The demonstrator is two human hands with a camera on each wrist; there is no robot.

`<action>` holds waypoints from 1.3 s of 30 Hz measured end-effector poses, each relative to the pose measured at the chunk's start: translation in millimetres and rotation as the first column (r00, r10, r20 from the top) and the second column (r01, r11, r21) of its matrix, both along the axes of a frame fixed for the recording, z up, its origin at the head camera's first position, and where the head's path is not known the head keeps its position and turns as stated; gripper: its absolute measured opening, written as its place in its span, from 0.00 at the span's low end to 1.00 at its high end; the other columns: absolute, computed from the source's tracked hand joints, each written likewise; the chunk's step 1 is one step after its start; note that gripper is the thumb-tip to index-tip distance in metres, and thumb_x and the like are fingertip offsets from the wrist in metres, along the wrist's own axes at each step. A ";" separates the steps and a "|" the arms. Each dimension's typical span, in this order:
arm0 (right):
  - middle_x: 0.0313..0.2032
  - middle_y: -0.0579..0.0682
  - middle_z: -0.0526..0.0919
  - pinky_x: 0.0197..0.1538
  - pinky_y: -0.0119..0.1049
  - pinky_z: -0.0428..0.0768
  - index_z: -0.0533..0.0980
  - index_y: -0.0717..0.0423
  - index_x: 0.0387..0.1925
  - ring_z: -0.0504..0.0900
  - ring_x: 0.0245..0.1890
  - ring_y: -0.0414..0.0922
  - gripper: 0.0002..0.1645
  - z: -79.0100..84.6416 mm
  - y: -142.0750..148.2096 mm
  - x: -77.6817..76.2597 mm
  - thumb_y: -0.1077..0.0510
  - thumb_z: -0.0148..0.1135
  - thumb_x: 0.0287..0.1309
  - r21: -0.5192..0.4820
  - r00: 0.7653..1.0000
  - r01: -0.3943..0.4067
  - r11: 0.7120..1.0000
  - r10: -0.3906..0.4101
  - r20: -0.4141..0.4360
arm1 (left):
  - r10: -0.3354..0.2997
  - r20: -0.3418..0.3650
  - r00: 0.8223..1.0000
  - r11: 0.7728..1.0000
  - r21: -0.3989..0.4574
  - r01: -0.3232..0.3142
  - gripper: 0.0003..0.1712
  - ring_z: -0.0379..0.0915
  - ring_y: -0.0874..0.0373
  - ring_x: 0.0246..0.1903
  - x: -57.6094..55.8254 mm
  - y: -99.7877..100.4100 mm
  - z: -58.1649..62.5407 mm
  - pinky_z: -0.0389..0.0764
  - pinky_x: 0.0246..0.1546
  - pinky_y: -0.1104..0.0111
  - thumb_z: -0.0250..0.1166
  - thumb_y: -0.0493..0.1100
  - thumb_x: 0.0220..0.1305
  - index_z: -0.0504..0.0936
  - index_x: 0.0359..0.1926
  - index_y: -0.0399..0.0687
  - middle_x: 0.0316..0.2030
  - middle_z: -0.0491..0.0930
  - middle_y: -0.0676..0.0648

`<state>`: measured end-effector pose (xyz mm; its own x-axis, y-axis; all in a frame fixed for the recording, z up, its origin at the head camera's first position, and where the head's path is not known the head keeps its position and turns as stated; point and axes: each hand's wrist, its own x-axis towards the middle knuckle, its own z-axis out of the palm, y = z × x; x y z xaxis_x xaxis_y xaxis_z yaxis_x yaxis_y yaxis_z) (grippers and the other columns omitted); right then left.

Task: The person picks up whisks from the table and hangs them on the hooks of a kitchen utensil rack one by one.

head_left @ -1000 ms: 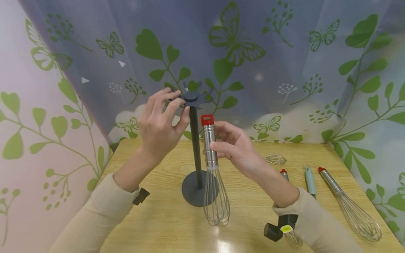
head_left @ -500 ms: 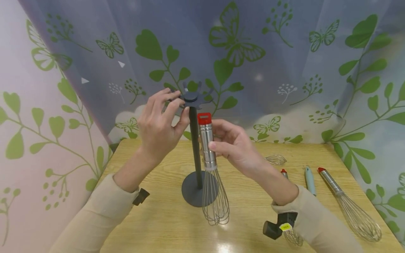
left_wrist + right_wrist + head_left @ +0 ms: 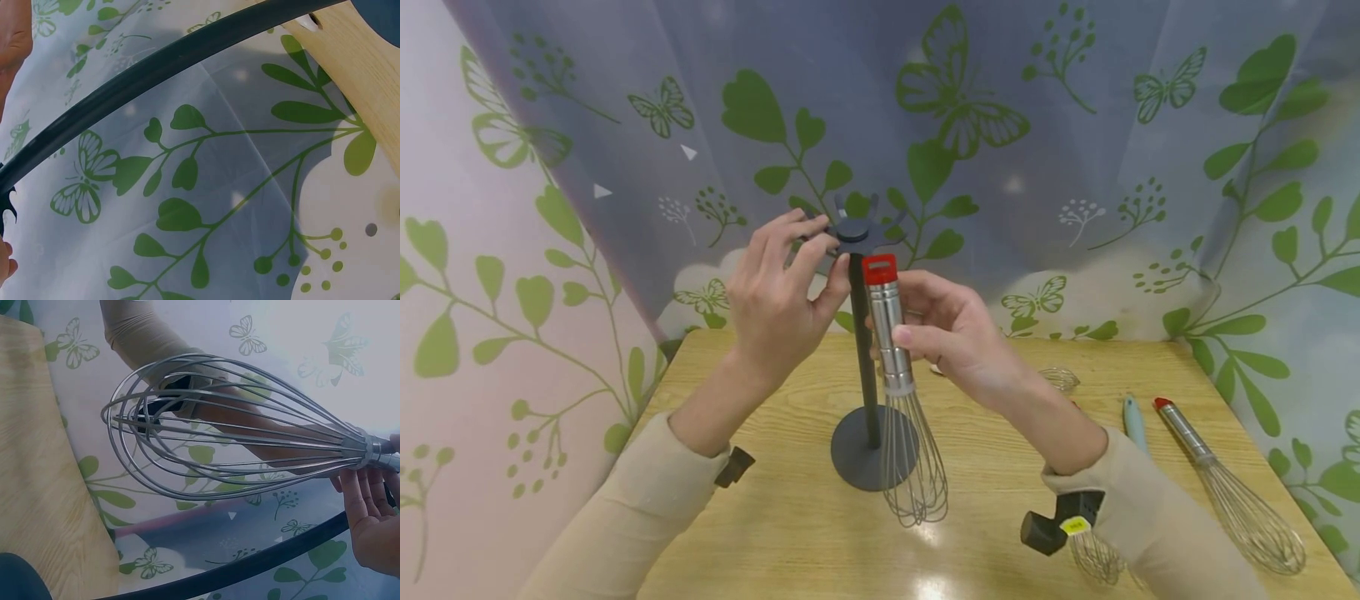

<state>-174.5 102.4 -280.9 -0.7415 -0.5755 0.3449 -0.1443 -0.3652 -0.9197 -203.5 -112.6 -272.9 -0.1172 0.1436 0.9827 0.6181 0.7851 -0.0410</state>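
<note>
A balloon whisk (image 3: 891,337) with a steel handle and a red loop cap hangs wires-down in front of a dark stand's pole (image 3: 864,358). My right hand (image 3: 958,342) grips its handle, thumb in front and fingers behind. The red cap is just below and right of the stand's hooked top (image 3: 856,235). At that top my left hand (image 3: 782,292) pinches a hook between fingers and thumb; the contact is partly hidden. In the right wrist view, the whisk's wire loops (image 3: 219,440) spread across the middle. The left wrist view mostly shows the pole (image 3: 169,69).
The stand's round base (image 3: 857,458) sits on the wooden table (image 3: 760,517). To the right lie a large whisk (image 3: 1240,500), a light blue handle (image 3: 1134,421), a small whisk (image 3: 1060,380) and wire loops (image 3: 1097,557) partly under my right arm. Patterned cloth surrounds the table.
My right hand has raised the whisk slightly and moved it left, bringing the red cap closer to the stand's hooks. The left hand stays in place.
</note>
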 end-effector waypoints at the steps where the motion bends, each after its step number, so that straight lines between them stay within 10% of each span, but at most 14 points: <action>1: 0.51 0.43 0.86 0.46 0.36 0.90 0.79 0.44 0.61 0.87 0.45 0.41 0.30 0.5 -0.3 -0.3 0.47 0.79 0.58 0.000 1.000 -0.002 1.000 0.002 0.002 | 0.000 0.001 1.000 1.000 0.000 0.000 0.15 0.86 0.39 0.52 -0.1 0.0 0.0 0.91 0.48 0.48 0.60 0.47 0.77 0.83 0.40 0.39 0.45 0.88 0.37; 39: 0.49 0.45 0.84 0.45 0.39 0.92 0.78 0.46 0.61 0.87 0.43 0.44 0.36 -3.7 -6.1 -13.7 0.43 0.82 0.53 0.008 0.999 0.000 1.000 -0.001 0.053 | -0.015 -0.007 1.000 1.000 0.015 0.015 0.18 0.86 0.38 0.51 -0.8 0.9 -0.2 0.91 0.47 0.48 0.58 0.49 0.79 0.83 0.39 0.39 0.44 0.88 0.37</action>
